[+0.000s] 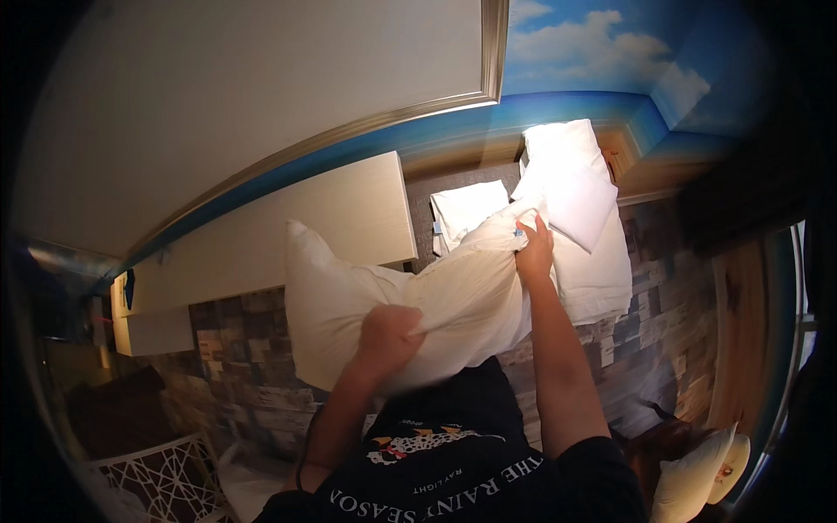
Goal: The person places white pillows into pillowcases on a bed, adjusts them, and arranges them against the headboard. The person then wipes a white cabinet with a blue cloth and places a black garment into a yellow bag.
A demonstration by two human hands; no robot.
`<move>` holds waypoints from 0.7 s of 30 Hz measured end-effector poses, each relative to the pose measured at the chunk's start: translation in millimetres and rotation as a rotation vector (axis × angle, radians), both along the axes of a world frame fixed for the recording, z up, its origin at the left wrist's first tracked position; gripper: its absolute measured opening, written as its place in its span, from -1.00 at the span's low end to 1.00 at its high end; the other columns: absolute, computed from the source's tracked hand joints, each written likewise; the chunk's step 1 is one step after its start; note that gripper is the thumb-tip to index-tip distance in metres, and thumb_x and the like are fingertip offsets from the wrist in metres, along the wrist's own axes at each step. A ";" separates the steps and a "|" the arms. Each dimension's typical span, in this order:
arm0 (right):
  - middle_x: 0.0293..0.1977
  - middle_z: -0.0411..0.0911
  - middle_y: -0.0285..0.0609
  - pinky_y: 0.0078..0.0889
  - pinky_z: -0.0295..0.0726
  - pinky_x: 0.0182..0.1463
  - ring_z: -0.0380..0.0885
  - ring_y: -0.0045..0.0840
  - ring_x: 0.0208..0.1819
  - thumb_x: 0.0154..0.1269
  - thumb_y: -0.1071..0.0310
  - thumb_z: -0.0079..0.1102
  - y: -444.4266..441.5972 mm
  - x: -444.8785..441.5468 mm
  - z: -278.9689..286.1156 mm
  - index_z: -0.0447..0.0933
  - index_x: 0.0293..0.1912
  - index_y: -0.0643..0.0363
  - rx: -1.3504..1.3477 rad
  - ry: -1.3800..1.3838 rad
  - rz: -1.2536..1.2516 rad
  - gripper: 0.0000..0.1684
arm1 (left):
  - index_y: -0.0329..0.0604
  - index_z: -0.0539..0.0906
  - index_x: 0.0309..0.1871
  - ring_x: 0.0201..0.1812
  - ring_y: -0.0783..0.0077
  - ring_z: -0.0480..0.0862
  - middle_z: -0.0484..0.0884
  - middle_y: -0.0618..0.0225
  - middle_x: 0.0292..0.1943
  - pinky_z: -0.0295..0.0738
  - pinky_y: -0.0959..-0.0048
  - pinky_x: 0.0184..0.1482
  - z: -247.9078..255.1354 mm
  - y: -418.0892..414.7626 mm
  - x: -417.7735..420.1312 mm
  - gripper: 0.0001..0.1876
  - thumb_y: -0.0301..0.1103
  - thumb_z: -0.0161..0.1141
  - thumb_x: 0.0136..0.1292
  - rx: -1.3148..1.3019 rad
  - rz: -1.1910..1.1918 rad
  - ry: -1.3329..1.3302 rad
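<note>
A plump white pillow (471,281) is in front of my body, creased and bent in its middle. My right hand (536,252) grips its upper right end, beside a small blue tag (518,233). Against the near side of the pillow, my left hand (392,333) is curled and slightly blurred, with the fabric bunched around it. The left hand's fingertips are hidden. Beyond the right hand lies a stack of white bedding (592,281) with a folded white cloth (582,206) on top. Another folded white item (467,209) sits just past the pillow.
A long pale cabinet or ledge (340,216) runs along the painted wall (451,134). Patchwork wood-pattern flooring (248,353) extends below. A white lattice-patterned piece (163,477) stands at lower left. Cushions (696,474) rest on a dark seat at lower right.
</note>
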State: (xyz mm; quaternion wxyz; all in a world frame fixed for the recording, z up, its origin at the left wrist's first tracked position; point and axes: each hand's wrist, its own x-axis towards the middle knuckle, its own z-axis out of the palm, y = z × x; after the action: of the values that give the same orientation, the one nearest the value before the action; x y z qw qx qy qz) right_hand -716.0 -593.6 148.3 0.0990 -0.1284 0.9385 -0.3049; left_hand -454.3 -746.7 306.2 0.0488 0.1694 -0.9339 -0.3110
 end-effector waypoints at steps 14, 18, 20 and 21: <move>-0.24 0.61 0.00 -0.11 0.56 -0.03 0.58 -0.07 -0.11 0.00 0.35 0.28 -17.0 57.6 -7.1 0.61 -0.16 0.12 -0.186 0.119 0.044 -0.69 | -0.42 0.25 0.34 0.15 -0.04 0.45 0.46 -0.02 0.10 0.22 0.13 0.31 -141.4 48.3 -99.1 0.20 0.16 0.60 -0.32 -0.387 0.124 -0.153; -0.09 0.55 0.03 -0.09 0.56 -0.04 0.57 -0.04 -0.08 -0.02 0.38 0.30 -18.6 67.9 -0.9 0.57 -0.11 0.16 -0.195 0.092 0.047 -0.62 | -0.33 0.32 0.22 0.11 -0.05 0.45 0.46 0.03 0.05 0.27 0.09 0.24 -192.9 28.9 -86.6 0.09 0.05 0.65 -0.39 -0.328 0.183 0.125; -0.01 0.50 0.01 -0.12 0.57 -0.01 0.52 -0.05 0.00 -0.03 0.40 0.30 -18.8 69.9 10.2 0.57 -0.08 0.14 -0.198 0.094 0.044 -0.59 | -0.23 0.39 0.05 0.04 -0.04 0.47 0.47 0.11 -0.04 0.34 0.07 0.11 -192.7 28.2 -85.1 -0.12 -0.09 0.64 -0.35 -0.303 0.210 0.221; 0.03 0.48 0.00 -0.13 0.57 0.00 0.49 -0.05 0.04 -0.03 0.41 0.29 -20.2 66.9 17.4 0.57 -0.07 0.14 -0.201 0.107 0.046 -0.58 | -0.21 0.40 0.03 0.04 -0.03 0.47 0.48 0.12 -0.06 0.35 0.09 0.09 -193.8 28.4 -91.0 -0.18 -0.14 0.63 -0.33 -0.284 0.219 0.166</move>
State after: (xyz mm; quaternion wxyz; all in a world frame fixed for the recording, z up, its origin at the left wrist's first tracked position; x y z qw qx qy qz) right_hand -649.1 -613.8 165.6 0.0425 -0.1754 0.9038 -0.3880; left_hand -545.3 -718.3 112.4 0.1826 0.2349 -0.9372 -0.1819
